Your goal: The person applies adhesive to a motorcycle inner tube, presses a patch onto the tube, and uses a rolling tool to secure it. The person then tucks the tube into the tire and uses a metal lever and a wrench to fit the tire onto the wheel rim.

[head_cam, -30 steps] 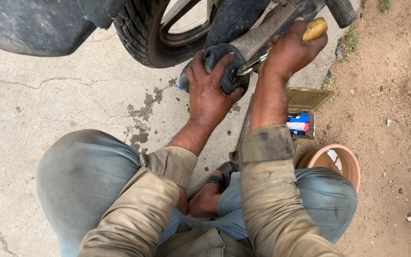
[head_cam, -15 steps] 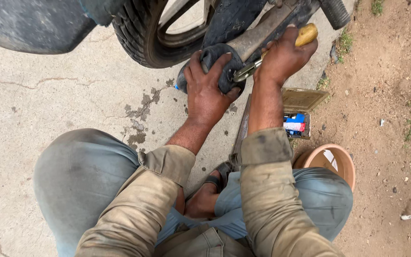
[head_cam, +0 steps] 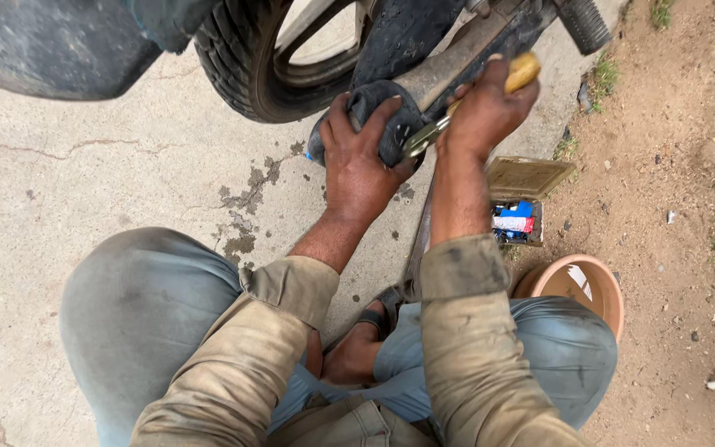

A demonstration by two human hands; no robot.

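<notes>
Left hand (head_cam: 357, 157) grips rubber piece (head_cam: 391, 124); right hand (head_cam: 482, 112) holds screwdriver (head_cam: 473, 95).

- You have one view only, from the camera on your head, looking steeply down past your knees to the ground.
- It sits close: your forearms fill the centre of the frame.
- It faces forward toward the tyre (head_cam: 246, 70) at the upper edge, with concrete at left and bare dirt at right.
</notes>
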